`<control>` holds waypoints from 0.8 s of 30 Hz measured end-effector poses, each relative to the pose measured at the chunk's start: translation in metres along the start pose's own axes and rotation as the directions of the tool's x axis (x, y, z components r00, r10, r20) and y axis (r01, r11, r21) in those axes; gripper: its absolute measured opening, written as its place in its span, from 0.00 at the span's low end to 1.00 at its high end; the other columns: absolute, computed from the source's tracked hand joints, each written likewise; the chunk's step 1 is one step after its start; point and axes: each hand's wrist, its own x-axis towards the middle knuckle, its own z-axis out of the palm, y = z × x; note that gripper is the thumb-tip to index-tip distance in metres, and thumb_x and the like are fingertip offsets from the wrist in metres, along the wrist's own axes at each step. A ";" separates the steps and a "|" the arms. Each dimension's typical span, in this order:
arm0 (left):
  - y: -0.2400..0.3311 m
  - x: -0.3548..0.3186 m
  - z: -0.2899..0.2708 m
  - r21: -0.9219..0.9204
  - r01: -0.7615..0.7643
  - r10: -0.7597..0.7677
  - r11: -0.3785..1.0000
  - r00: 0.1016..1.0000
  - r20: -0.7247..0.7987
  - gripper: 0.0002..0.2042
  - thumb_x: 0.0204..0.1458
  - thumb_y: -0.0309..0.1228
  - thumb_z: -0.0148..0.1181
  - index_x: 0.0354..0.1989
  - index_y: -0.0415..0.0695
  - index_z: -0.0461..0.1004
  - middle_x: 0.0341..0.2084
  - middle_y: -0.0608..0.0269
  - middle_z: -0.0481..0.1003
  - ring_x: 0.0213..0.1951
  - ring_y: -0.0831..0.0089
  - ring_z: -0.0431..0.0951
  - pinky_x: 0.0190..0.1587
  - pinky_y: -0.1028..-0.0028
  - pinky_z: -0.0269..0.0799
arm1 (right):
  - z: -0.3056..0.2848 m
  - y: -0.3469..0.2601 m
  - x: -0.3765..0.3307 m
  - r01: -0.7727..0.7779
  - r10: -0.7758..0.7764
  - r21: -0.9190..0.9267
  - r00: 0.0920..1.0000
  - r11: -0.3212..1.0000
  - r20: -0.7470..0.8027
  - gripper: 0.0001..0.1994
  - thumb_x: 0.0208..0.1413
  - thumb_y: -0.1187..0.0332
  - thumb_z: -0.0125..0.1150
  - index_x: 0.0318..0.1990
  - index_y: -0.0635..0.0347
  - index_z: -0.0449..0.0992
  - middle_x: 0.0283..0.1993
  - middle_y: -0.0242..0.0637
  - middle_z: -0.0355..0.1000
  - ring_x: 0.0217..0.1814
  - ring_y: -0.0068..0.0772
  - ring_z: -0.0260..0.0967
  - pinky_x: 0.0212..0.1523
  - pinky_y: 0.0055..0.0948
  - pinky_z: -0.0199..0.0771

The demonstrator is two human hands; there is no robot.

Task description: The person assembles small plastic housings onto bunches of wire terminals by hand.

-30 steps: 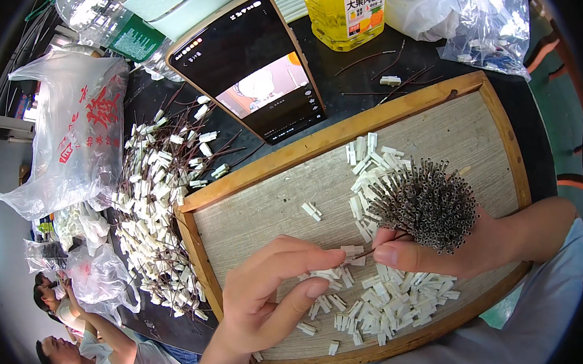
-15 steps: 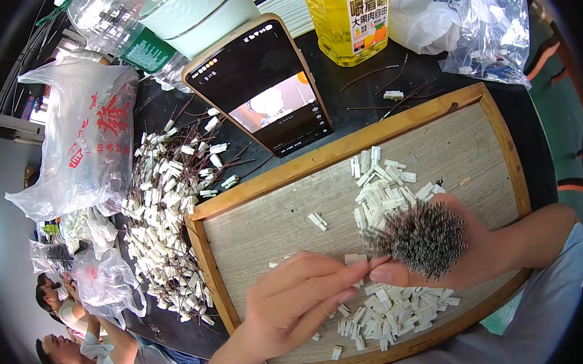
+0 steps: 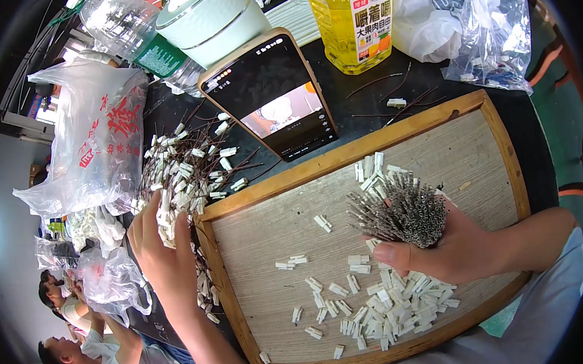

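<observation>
My right hand (image 3: 462,248) is closed round a thick bundle of dark wires with silver metal terminals (image 3: 407,211), their tips fanned out above the fist. Under it, loose white plastic connector housings (image 3: 399,309) are heaped on a wood-framed tray (image 3: 254,231). At the left, my left hand (image 3: 163,263) reaches over a tangled pile of white connectors on brown wires (image 3: 190,165). Its thumb and fingers are apart, with connectors of the pile showing between them; nothing is visibly gripped.
A phone (image 3: 273,96) with a lit screen leans on a pale green lidded container (image 3: 212,27) behind the tray. Beside them stand a clear bottle (image 3: 129,42) and a yellow drink bottle (image 3: 349,28). Plastic bags (image 3: 92,134) lie left and far right. Other people (image 3: 108,353) sit at left.
My left hand has left the right hand's thumb and moved left to the wired connector pile. The right hand, still holding the wire bundle, has shifted slightly up and left.
</observation>
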 end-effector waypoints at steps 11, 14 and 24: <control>0.090 -0.032 0.019 -0.315 -0.442 0.542 0.840 0.653 0.529 0.22 0.44 0.25 0.55 0.51 0.40 0.69 0.50 0.55 0.68 0.51 0.61 0.69 0.53 0.62 0.64 | -0.006 0.000 0.000 -0.084 0.077 0.057 0.990 0.995 0.115 0.11 0.57 0.66 0.59 0.43 0.62 0.71 0.27 0.28 0.70 0.28 0.15 0.65 0.29 0.19 0.67; 0.086 -0.031 0.021 -0.303 -0.475 0.562 0.826 0.668 0.487 0.22 0.41 0.25 0.55 0.49 0.39 0.70 0.45 0.57 0.71 0.46 0.63 0.71 0.47 0.67 0.69 | -0.005 -0.001 -0.001 -0.141 0.137 0.057 0.988 0.988 0.067 0.11 0.57 0.66 0.59 0.42 0.62 0.72 0.29 0.29 0.71 0.30 0.15 0.65 0.32 0.20 0.68; 0.090 -0.034 0.014 -0.500 -0.136 0.370 0.855 0.836 0.405 0.17 0.38 0.16 0.63 0.41 0.40 0.75 0.36 0.54 0.74 0.36 0.65 0.75 0.38 0.71 0.71 | -0.001 0.000 -0.002 -0.062 0.062 0.005 0.998 0.998 0.010 0.09 0.56 0.67 0.59 0.39 0.64 0.73 0.30 0.28 0.71 0.33 0.13 0.62 0.34 0.20 0.65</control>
